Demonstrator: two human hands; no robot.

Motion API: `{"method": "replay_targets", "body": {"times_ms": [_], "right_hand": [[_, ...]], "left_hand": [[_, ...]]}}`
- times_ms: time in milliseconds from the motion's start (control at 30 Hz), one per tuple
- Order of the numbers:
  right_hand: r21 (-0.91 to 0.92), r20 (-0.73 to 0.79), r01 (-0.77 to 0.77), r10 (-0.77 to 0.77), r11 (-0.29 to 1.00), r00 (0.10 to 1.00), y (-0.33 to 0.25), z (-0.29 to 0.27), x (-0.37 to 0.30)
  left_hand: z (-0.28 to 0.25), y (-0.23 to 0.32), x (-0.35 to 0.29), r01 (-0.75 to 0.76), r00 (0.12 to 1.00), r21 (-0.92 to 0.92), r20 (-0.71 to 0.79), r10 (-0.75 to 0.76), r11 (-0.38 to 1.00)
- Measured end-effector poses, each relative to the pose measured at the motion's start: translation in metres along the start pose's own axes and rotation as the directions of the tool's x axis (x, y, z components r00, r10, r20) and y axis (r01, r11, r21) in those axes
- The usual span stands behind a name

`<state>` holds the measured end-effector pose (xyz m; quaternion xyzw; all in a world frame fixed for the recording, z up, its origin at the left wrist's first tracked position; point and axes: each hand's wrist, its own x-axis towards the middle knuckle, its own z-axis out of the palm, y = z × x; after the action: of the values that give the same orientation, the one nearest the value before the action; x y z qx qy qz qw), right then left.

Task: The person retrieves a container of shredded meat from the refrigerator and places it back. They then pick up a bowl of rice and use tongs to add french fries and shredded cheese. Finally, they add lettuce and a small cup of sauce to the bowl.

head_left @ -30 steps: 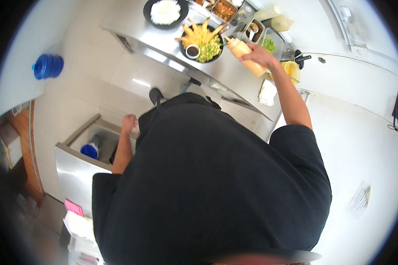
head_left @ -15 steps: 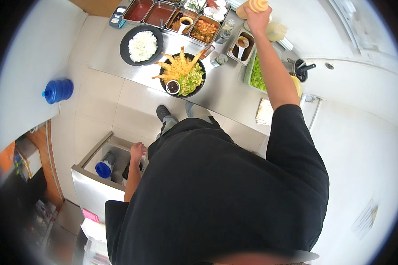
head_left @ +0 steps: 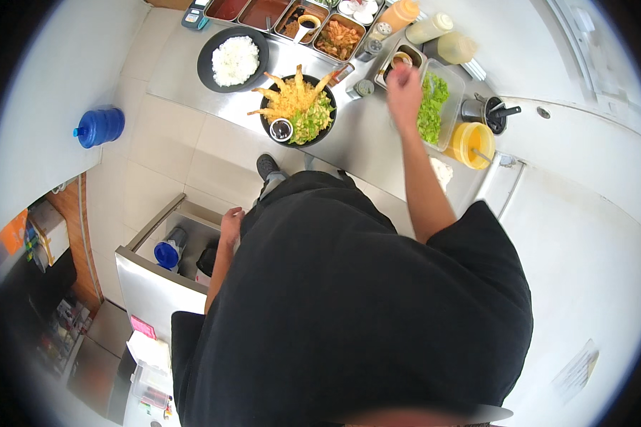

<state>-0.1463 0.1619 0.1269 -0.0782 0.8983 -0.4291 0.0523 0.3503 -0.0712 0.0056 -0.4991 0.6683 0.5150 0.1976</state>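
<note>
My right hand (head_left: 404, 96), blurred by motion, reaches over the counter beside a small metal pan (head_left: 387, 70) with a ladle (head_left: 401, 58) in it. Whether the fingers touch the ladle cannot be made out. An orange squeeze bottle (head_left: 400, 13) stands just beyond. My left hand (head_left: 231, 223) hangs low at my side by an open drawer (head_left: 146, 233), fingers curled with nothing visible in them. To the left of my right hand, a black bowl (head_left: 325, 133) holds fried shrimp (head_left: 300, 77), yellow crispy bits, greens and a cup of dark sauce (head_left: 281, 129).
Left of that bowl sits a black plate (head_left: 205, 65) of white rice (head_left: 236, 61). Metal food pans (head_left: 260, 14) line the back. A tub of chopped lettuce (head_left: 432, 107), pale squeeze bottles (head_left: 430, 27) and a yellow tub (head_left: 472, 144) stand at right. Small shakers (head_left: 362, 89) are mid-counter.
My right hand has let go of the orange squeeze bottle, which now stands at the back, and has drawn nearer to the small metal pan. My left hand has shifted slightly.
</note>
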Motion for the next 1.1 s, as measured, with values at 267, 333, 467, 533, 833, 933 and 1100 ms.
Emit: {"method": "replay_targets", "body": {"times_ms": [267, 333, 467, 533, 833, 933, 1100], "right_hand": [[-0.079, -0.012, -0.104, 0.103, 0.991, 0.995, 0.057, 0.085, -0.053], [-0.124, -0.039, -0.061, 0.056, 0.99, 0.998, 0.064, 0.091, -0.042], [0.072, -0.232, 0.024, -0.006, 0.997, 0.973, 0.06, 0.087, -0.049], [0.459, -0.176, -0.024, 0.118, 0.888, 0.977, 0.046, 0.077, -0.059], [0.871, 0.35, -0.367, 0.112, 0.326, 0.93, -0.045, 0.029, -0.127], [0.878, 0.301, -0.315, 0.095, 0.36, 0.949, -0.047, 0.034, -0.129], [0.786, 0.213, -0.246, 0.126, 0.567, 0.969, -0.033, 0.049, -0.127]], "left_hand": [[-0.064, -0.044, 0.015, 0.033, 0.991, 0.033, 0.128, -0.037, 0.999], [-0.08, -0.048, 0.018, 0.061, 0.991, -0.031, 0.122, -0.057, 0.998], [-0.101, -0.06, 0.027, 0.057, 0.995, -0.121, 0.084, -0.047, 0.991], [-0.104, -0.071, 0.032, 0.046, 0.995, -0.135, 0.095, -0.034, 0.99], [-0.098, -0.129, 0.039, -0.139, 0.987, 0.06, 0.085, 0.134, 0.988], [-0.097, -0.135, 0.039, -0.117, 0.991, 0.06, 0.075, 0.112, 0.991], [-0.095, -0.134, 0.039, -0.056, 0.997, -0.022, 0.057, 0.058, 0.998]]}}
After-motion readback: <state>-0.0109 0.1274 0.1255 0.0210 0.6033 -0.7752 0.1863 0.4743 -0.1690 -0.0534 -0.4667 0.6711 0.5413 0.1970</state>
